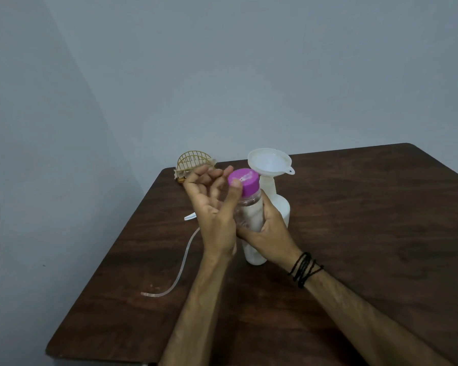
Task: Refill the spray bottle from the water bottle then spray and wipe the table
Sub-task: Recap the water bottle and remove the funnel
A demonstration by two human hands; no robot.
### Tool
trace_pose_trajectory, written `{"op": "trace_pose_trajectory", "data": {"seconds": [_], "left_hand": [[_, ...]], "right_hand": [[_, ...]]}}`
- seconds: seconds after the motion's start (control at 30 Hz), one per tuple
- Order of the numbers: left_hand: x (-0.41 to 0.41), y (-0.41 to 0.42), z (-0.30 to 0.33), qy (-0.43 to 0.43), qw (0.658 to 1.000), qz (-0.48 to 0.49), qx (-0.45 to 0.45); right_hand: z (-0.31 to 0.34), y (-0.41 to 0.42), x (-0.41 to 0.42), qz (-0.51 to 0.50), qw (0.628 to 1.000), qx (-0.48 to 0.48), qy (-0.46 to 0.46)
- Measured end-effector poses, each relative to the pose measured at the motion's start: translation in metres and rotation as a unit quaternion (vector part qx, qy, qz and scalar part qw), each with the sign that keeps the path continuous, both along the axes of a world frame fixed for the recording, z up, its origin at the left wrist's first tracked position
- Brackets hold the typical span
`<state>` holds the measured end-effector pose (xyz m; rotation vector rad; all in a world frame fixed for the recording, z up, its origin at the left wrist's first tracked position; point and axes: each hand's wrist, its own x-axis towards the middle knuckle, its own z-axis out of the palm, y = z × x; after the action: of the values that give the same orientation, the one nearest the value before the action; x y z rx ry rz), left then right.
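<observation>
A clear water bottle [249,212] with a purple cap [245,182] is held upright above the dark wooden table [368,233]. My right hand [269,233] wraps around its body. My left hand [212,207] touches the cap with thumb and fingertips, the other fingers spread. Behind the bottle stands the white spray bottle [278,207], its head off, with a white funnel [269,162] sitting in its neck. The spray head's tip [190,216] and its long clear dip tube [180,268] lie on the table to the left, partly hidden by my left arm.
A small gold wire holder [193,162] with something pale in it stands at the table's far left corner. The table's left edge runs close by the dip tube. Grey walls stand behind and to the left.
</observation>
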<state>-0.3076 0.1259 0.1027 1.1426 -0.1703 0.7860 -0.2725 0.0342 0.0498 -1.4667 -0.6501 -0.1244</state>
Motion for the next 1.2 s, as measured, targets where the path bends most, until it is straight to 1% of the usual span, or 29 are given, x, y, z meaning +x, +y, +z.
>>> {"op": "trace_pose_trajectory", "data": {"seconds": [0.03,0.1,0.17,0.27,0.3,0.33,0.43,0.47,0.53,0.6,0.63,0.7,0.73,0.77,0.8,0.87,0.93,1.0,1.03,1.1,1.17,1.2], "left_hand": [[0.0,0.001,0.0,0.002,1.0,-0.001,-0.018],[0.001,0.003,-0.001,0.009,1.0,-0.013,-0.019],[0.0,0.003,0.0,0.037,0.999,-0.03,0.02],[-0.001,0.001,0.0,0.077,0.991,-0.032,0.107],[-0.001,0.001,0.0,0.084,0.989,-0.034,0.113],[0.0,0.002,0.0,0.082,0.991,-0.04,0.099],[0.002,0.006,-0.001,0.038,0.998,-0.052,-0.017],[0.001,0.008,-0.003,0.032,0.998,-0.047,-0.042],[-0.002,0.008,-0.005,0.035,0.997,-0.041,-0.055],[-0.006,0.006,-0.002,0.055,0.997,-0.043,-0.028],[-0.007,0.006,0.0,0.065,0.997,-0.039,0.011],[-0.007,0.008,0.001,0.086,0.989,-0.028,0.118],[-0.006,0.01,0.001,0.094,0.983,-0.027,0.156],[-0.004,0.012,0.0,0.097,0.981,-0.028,0.166],[-0.002,0.014,-0.001,0.093,0.985,-0.032,0.143],[-0.001,0.017,-0.004,0.068,0.995,-0.045,0.064],[-0.002,0.019,-0.007,0.048,0.996,-0.071,0.009],[-0.003,0.02,-0.01,0.047,0.994,-0.098,-0.013],[-0.005,0.019,-0.01,0.051,0.993,-0.102,-0.01],[-0.008,0.015,-0.004,0.067,0.994,-0.073,0.037],[-0.008,0.01,-0.001,0.086,0.989,-0.037,0.118],[-0.008,0.008,-0.002,0.089,0.985,-0.023,0.144]], "right_hand": [[0.0,0.0,0.0,0.0,1.0,0.002,0.0],[0.0,0.0,0.001,-0.004,1.0,0.003,0.001],[0.0,0.001,0.001,0.0,1.0,-0.001,0.005],[0.002,0.003,0.0,0.013,1.0,-0.007,0.001],[0.003,0.004,0.0,0.013,1.0,-0.004,-0.002],[0.003,0.004,0.0,0.012,1.0,0.003,-0.003],[0.002,0.002,-0.001,0.008,1.0,0.01,-0.007],[0.003,0.002,-0.001,0.004,1.0,0.003,-0.011],[0.003,0.003,-0.002,0.003,1.0,-0.009,-0.015],[0.001,0.004,-0.002,0.012,1.0,-0.014,-0.008],[0.001,0.006,-0.002,0.019,1.0,-0.017,-0.005],[0.0,0.009,-0.004,0.03,0.999,-0.026,-0.001],[0.0,0.01,-0.005,0.032,0.999,-0.025,0.0],[0.0,0.011,-0.005,0.031,0.999,-0.019,0.001],[0.0,0.011,-0.005,0.027,1.0,-0.009,0.001],[-0.001,0.009,-0.003,0.017,1.0,0.005,-0.004],[-0.001,0.008,-0.003,0.013,1.0,0.003,-0.004],[-0.003,0.008,-0.003,0.011,1.0,-0.009,-0.005],[-0.003,0.008,-0.003,0.012,1.0,-0.015,-0.004],[-0.003,0.009,-0.003,0.015,1.0,-0.017,0.003],[-0.002,0.009,-0.004,0.019,1.0,-0.023,0.004],[-0.002,0.009,-0.004,0.019,1.0,-0.021,0.003]]}}
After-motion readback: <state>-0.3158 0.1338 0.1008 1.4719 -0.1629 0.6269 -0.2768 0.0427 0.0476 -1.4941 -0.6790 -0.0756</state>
